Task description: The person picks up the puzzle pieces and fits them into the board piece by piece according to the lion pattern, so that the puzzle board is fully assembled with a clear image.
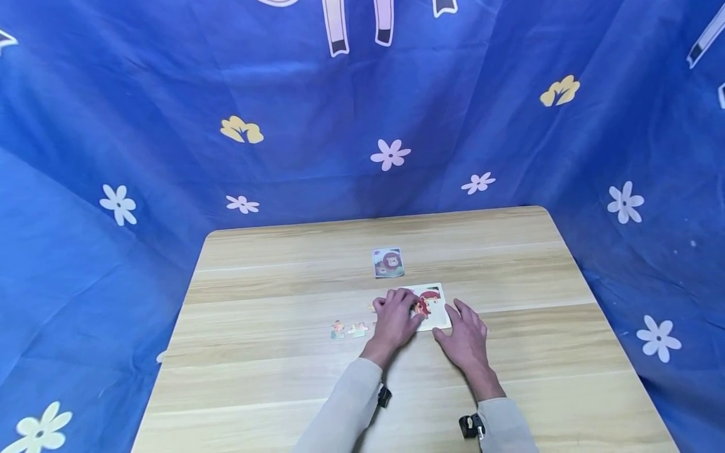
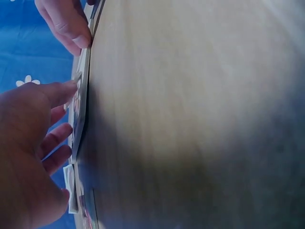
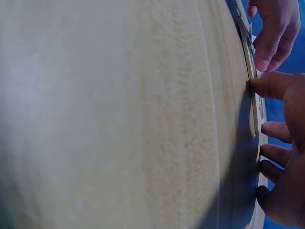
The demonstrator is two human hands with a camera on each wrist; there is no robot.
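A pale jigsaw puzzle board (image 1: 438,319) lies on the table, partly filled with a red and orange picture. My left hand (image 1: 396,318) is over its left side, thumb and fingers around a small puzzle piece (image 1: 421,307); the fingers hide part of it. At the board's lower right corner my right hand (image 1: 466,333) holds the edge, thumb at the near side and index finger at the right side. In the right wrist view, the right thumb (image 3: 267,85) touches the board's rim close to the left fingertips.
Loose puzzle pieces (image 1: 358,329) lie left of the board, some partly behind the left hand. A picture card with a lion (image 1: 388,262) lies beyond the board. The wooden table (image 1: 255,377) meets a blue patterned cloth (image 1: 317,157) at its far edge.
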